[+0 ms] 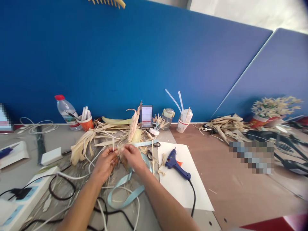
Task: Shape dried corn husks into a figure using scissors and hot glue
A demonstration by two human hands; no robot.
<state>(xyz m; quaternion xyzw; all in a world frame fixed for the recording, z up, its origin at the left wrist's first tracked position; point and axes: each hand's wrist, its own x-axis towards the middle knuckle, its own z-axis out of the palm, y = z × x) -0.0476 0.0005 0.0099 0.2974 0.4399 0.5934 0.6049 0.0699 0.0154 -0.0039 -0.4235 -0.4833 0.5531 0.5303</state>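
Note:
My left hand (105,162) and my right hand (133,157) meet over the table, fingers pinched together on a small bundle of dried straw strips (121,153). A pale blue ribbon (125,189) loops on the table under my right wrist. A heap of dried husk leaves (106,136) lies just beyond my hands. A blue hot glue gun (176,164) rests on a white sheet (183,186) to the right of my right hand.
A water bottle (66,112) and an orange cup (86,122) stand at the back left, a white cup with glue sticks (183,123) at the back middle. A power strip (22,199) and black cables (60,189) lie left. More husks (225,126) and straw flowers (274,107) sit right.

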